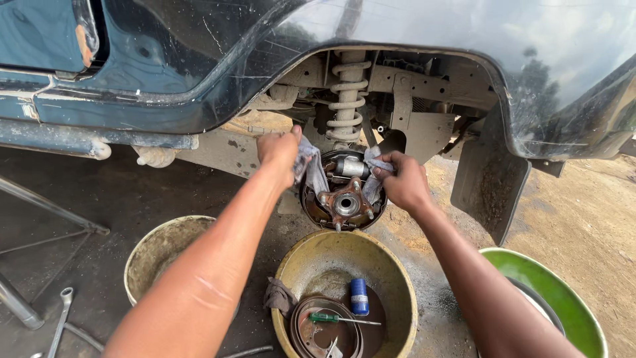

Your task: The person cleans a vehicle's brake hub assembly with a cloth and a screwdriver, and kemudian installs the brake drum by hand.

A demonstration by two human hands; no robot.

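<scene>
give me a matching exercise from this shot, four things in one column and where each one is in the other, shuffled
Things:
1. coil spring
2. screwdriver
3. rag
4. spanner

Places:
A. on the ground at lower left
B. held between left hand and right hand at the wheel hub
C. upright in the wheel arch above the hub
D. inside the yellow basin, beside a blue can

Pairs: 1-C, 2-D, 3-B, 4-A
</scene>
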